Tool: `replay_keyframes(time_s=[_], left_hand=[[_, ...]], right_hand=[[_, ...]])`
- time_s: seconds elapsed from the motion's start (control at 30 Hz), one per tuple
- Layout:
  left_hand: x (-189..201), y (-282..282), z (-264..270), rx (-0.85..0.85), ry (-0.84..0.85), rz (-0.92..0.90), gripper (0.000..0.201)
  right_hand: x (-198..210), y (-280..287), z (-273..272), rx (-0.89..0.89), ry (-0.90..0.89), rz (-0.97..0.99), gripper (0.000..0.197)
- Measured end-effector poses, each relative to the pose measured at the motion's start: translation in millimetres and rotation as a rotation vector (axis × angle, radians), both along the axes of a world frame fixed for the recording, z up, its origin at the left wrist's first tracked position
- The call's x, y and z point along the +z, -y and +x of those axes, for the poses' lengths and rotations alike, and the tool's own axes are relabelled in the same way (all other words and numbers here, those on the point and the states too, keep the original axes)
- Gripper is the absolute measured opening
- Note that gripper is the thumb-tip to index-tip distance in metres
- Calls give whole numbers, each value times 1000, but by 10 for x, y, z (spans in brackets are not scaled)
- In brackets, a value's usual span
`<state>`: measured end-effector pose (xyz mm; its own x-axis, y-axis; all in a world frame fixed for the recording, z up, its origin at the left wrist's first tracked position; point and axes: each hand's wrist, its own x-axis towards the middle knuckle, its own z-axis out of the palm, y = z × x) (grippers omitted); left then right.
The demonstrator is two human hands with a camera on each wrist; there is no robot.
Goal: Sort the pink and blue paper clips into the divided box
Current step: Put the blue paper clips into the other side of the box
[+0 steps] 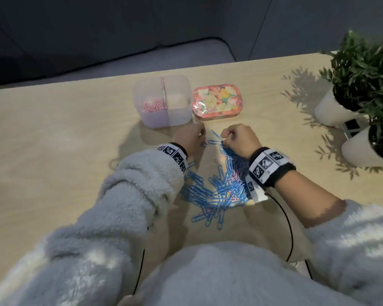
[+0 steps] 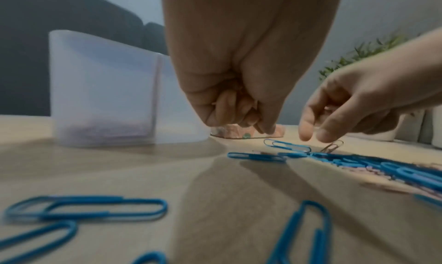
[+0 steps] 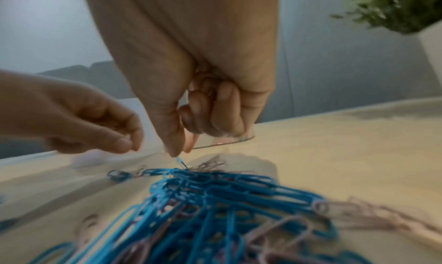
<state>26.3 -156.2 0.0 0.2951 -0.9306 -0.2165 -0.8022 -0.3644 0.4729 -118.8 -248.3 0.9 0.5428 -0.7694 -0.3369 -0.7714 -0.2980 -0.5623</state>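
Note:
The translucent divided box (image 1: 178,119) stands at the table's far middle, with pink paper clips (image 1: 152,106) in its left compartment. A heap of blue and pink clips (image 1: 219,188) lies between my wrists. Both hands hover just in front of the box at the heap's far end. My left hand (image 2: 260,128) has its fingers curled round a few pink clips in the palm. My right hand (image 3: 179,151) also holds pink clips (image 3: 205,81) under curled fingers, while its thumb and forefinger pinch down at a blue clip (image 3: 180,161) on top of the heap.
A floral lid (image 1: 217,100) lies right of the box. Two white pots with green plants (image 1: 360,69) stand at the right edge. Loose blue clips (image 2: 91,207) lie near my left wrist. Cables run from both wrists toward my body.

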Motion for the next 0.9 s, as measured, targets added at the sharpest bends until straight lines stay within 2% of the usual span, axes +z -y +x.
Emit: replay_keyframes(time_s=[0.13, 0.2, 0.3, 0.4, 0.43, 0.5, 0.63, 0.73, 0.9], left_hand=[[2, 86, -2, -185, 245, 85, 24], [-5, 81, -2, -272, 323, 127, 26], [5, 44, 15, -326, 341, 165, 23], [11, 3, 49, -294, 299, 193, 19], [5, -9, 56, -276, 264, 206, 19], [0, -45, 54, -256, 212, 238, 19], [-2, -194, 63, -221, 226, 216, 21], [-20, -392, 121, -178, 205, 177, 20], [20, -690, 313, -69, 85, 130, 16]], right_hand=[[75, -303, -82, 232, -107, -56, 4], [15, -412, -81, 277, -181, -69, 7], [-83, -450, -53, 285, -214, -25, 7], [-87, -434, -32, 343, -225, 25, 24], [-71, -421, -23, 362, -216, 33, 24], [22, -378, 18, 368, -170, 73, 20], [451, -179, 259, 363, -24, 213, 22], [734, -46, 616, 379, 66, 217, 17], [895, -59, 1378, 278, 273, 208, 23]])
